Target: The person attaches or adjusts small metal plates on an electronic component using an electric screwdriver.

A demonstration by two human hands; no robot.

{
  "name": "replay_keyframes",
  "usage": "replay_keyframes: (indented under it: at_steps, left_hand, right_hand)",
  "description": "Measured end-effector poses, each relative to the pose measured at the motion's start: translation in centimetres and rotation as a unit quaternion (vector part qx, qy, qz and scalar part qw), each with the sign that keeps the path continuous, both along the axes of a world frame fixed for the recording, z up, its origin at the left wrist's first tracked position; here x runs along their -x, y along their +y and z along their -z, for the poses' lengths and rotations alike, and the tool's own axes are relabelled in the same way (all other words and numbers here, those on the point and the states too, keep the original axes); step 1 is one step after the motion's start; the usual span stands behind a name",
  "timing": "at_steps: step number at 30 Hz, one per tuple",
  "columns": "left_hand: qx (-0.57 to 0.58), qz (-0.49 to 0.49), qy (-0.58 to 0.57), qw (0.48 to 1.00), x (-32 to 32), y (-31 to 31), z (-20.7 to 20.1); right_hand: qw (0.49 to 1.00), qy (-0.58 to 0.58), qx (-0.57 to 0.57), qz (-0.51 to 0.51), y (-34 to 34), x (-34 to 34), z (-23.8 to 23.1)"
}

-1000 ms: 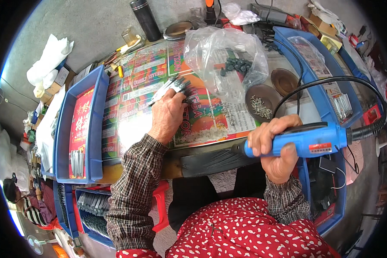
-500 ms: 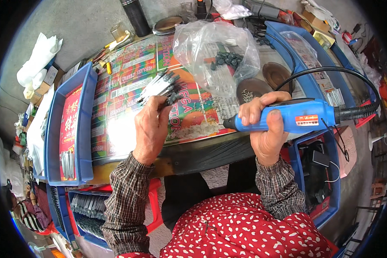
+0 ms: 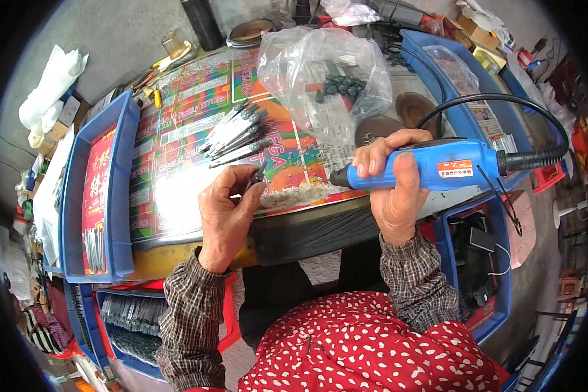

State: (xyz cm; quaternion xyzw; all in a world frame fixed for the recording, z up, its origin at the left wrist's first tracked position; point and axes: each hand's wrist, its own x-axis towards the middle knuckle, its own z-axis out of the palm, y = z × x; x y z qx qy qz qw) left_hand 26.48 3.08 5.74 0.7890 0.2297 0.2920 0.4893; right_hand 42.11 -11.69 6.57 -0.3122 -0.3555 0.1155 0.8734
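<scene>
In my right hand (image 3: 393,186) is a blue electric screwdriver (image 3: 431,164), its dark nose pointing left and a black cable leaving its rear end. My left hand (image 3: 227,209) is closed over the table's front edge, pinching a black-tipped piece (image 3: 257,175) between thumb and fingers. Most of that piece is hidden in the hand. Just beyond it lies a pile of thin silver strips with black ends (image 3: 235,134). A gap separates the screwdriver's nose from the pinched piece.
A clear plastic bag (image 3: 294,62) with dark round parts (image 3: 341,86) lies behind. Brown dishes (image 3: 414,110) stand at right, one holding small pieces. Blue trays flank the table, including the left one (image 3: 119,215) with strips. Below it, a blue bin (image 3: 134,356) holds more black-ended strips.
My left hand has drawn back from the pile toward me, with a black-tipped piece in its fingers. The screwdriver has shifted slightly left and up with my right hand.
</scene>
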Motion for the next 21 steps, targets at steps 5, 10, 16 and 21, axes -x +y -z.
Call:
replay_keyframes:
  at_steps: [5, 10, 16, 21]
  left_hand:
    - [-0.109, 0.012, -0.019, 0.994, -0.3, -1.1, 0.4]
    - [-0.16, 0.054, 0.018, 0.986, -0.6, -2.9, 0.2]
    - [-0.309, 0.105, -0.024, 0.945, -0.9, -3.6, 1.7]
    - [-0.329, 0.087, -0.018, 0.94, -0.9, -3.9, 1.7]
  right_hand:
    - [1.0, 0.001, -0.005, 0.003, -0.2, 0.0, -0.1]
    - [1.0, -0.001, -0.008, -0.005, -0.4, 0.1, -0.6]
    - [0.999, 0.015, -0.006, -0.031, -0.8, 0.6, -1.1]
    - [0.999, 0.02, -0.013, -0.049, -0.9, 1.0, -1.4]
